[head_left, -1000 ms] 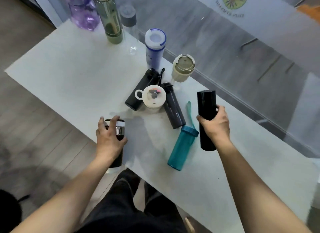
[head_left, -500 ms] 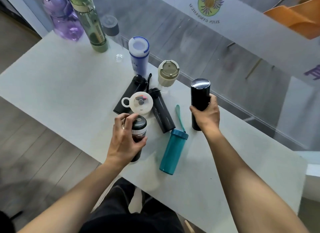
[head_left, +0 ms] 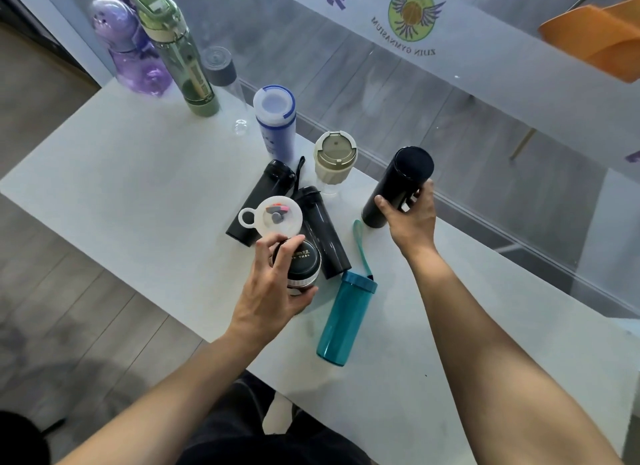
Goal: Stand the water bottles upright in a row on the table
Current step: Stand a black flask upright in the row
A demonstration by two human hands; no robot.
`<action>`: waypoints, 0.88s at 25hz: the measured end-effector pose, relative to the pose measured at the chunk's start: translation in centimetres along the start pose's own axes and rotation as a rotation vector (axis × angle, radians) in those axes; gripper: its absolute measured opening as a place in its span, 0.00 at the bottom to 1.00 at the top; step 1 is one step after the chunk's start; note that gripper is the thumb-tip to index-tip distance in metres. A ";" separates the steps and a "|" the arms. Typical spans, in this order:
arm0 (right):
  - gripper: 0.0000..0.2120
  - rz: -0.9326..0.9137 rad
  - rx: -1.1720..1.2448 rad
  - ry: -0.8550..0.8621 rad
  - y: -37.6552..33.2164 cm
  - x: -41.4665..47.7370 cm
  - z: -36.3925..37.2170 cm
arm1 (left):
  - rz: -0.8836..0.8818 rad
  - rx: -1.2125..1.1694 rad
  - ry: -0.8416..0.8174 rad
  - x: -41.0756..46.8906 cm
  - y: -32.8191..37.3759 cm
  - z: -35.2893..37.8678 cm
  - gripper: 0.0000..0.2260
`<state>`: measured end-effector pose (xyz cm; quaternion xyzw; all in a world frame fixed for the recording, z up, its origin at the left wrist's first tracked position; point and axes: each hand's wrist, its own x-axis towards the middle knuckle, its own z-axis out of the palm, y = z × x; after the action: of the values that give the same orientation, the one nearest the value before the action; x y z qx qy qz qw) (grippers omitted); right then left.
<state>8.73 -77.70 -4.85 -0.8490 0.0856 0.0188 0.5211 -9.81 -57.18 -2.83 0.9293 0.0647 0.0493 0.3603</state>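
The left grip point(head_left: 273, 291) is wrapped around a short black flask point(head_left: 304, 267) near the desk's point(head_left: 121, 194) front edge, while the right grip point(head_left: 412, 212) clasps a tall black flask point(head_left: 398, 184), tilted, at the back edge. Between them a teal bottle point(head_left: 343, 319) and two black bottles point(head_left: 322, 232) lie flat; a purple bottle point(head_left: 128, 45), green bottle point(head_left: 180, 56) and blue bottle point(head_left: 277, 125) stand along the back.

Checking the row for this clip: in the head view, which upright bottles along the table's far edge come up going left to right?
Purple bottle → green bottle → clear grey-capped bottle → blue bottle → cream-lidded cup → black flask, gripped by the right hand.
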 end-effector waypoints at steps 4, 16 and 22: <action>0.31 -0.019 -0.037 -0.002 0.2 0.3 0.3 | -0.004 0.009 0.000 -0.2 -0.1 0.0 0.40; 0.38 0.112 -0.164 0.017 0.9 -2.3 -0.4 | 0.055 0.012 -0.077 -1.8 -0.5 -0.2 0.39; 0.30 0.145 -0.150 -0.114 0.0 -12.6 -1.0 | 0.127 -0.016 -0.177 -2.1 -0.4 -1.2 0.39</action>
<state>-3.73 -77.01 -2.84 -0.8746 0.1154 0.1109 0.4576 -12.05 -56.40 -2.28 0.9294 -0.0269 -0.0096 0.3681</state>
